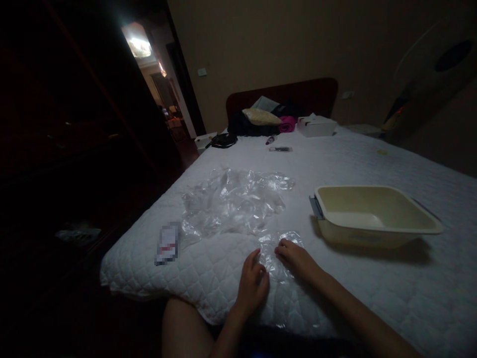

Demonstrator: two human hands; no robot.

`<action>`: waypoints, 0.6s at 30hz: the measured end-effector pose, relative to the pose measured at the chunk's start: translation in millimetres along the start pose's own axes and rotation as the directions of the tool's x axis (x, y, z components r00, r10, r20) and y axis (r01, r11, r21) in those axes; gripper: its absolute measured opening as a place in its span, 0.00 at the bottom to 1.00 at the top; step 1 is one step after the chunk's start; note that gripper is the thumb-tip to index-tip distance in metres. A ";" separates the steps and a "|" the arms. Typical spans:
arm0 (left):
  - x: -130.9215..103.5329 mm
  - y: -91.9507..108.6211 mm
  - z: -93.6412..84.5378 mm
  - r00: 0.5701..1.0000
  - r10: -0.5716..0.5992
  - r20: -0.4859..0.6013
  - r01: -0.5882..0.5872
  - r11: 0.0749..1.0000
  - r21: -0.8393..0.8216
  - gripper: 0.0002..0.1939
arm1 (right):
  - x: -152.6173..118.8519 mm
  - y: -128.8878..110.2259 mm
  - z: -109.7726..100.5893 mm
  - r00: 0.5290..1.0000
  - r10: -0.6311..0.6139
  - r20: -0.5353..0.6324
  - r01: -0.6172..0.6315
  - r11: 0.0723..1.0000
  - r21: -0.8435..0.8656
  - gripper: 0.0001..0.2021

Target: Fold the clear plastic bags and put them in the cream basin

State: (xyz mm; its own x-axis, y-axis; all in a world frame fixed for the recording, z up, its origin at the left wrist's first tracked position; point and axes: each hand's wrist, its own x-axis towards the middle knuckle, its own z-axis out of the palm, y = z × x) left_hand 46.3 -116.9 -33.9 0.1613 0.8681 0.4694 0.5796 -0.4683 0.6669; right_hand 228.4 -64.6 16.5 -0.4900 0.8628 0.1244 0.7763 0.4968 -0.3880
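A small clear plastic bag lies flat on the white quilted bed near its front edge. My left hand rests at the bag's left side, its fingers bent and apart, holding nothing that I can see. On the bag's upper right part, my right hand has its fingertips drawn together on the film. Beyond both hands spreads a crumpled heap of clear plastic bags.
To the right stands a cream plastic basin. A blurred-out packet lies at the left front of the bed. Farther back are a white box, a pink roll, a black bag and a fan.
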 end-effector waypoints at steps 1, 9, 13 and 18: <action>0.2 -0.4 0.0 1.000 0.017 0.009 -0.017 1.000 0.012 0.06 | -0.2 0.3 -0.3 1.000 0.000 0.000 0.000 1.000 -0.002 0.10; 4.8 4.7 -0.9 0.992 0.120 0.045 -0.125 0.978 0.165 0.09 | 3.6 4.4 -4.4 1.000 -0.009 0.020 0.009 1.000 0.002 0.11; 4.7 4.6 -1.6 0.990 0.142 0.024 -0.144 0.975 0.171 0.10 | 2.2 7.4 -4.2 1.000 0.013 -0.015 -0.012 0.998 0.062 0.11; 2.4 3.4 -2.1 0.983 0.181 0.009 -0.180 0.967 0.183 0.13 | -4.9 10.6 -18.2 0.996 -0.001 -0.089 0.012 0.993 0.116 0.11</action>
State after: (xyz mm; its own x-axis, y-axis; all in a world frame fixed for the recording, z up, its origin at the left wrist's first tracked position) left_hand 47.0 -116.7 -29.3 0.2707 0.7703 0.5773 0.6772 -0.5786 0.4545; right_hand 246.3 -61.9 28.4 -0.4539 0.8670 0.2055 0.7193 0.4927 -0.4897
